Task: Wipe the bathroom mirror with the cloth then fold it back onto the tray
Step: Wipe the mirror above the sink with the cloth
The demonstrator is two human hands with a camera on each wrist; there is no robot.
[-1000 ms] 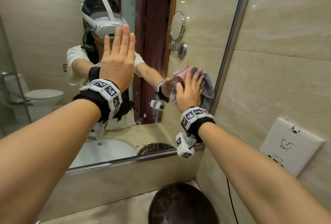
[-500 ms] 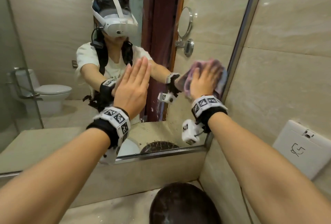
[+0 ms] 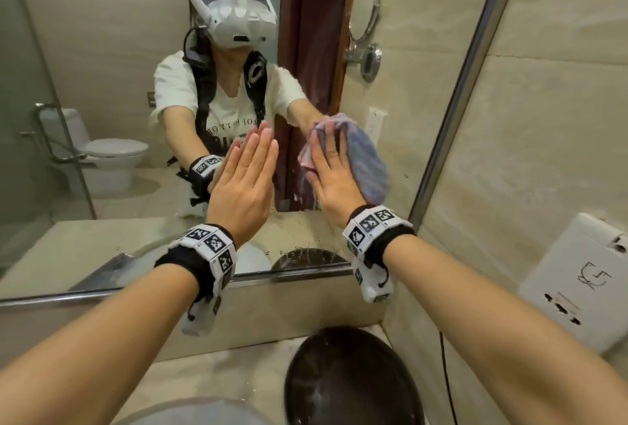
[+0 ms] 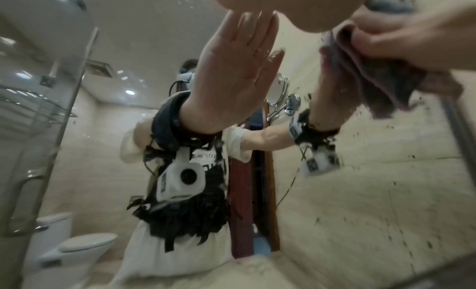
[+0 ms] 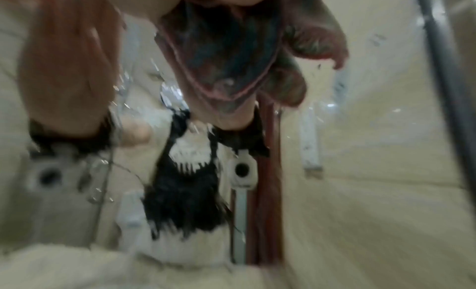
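Beige tile frames the mirror (image 3: 102, 51); my right hand (image 3: 334, 183) presses the cloth (image 3: 368, 159) flat at its four o'clock; left hand (image 3: 243, 183) flat-fingered; specks remain, folding onto the tray undone.

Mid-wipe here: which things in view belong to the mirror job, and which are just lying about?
In the job:
- cloth, pressed flat on the glass by the right hand
- mirror
- left hand, flat against the mirror

Lying about:
- dark round basin
- wall socket
- sink rim
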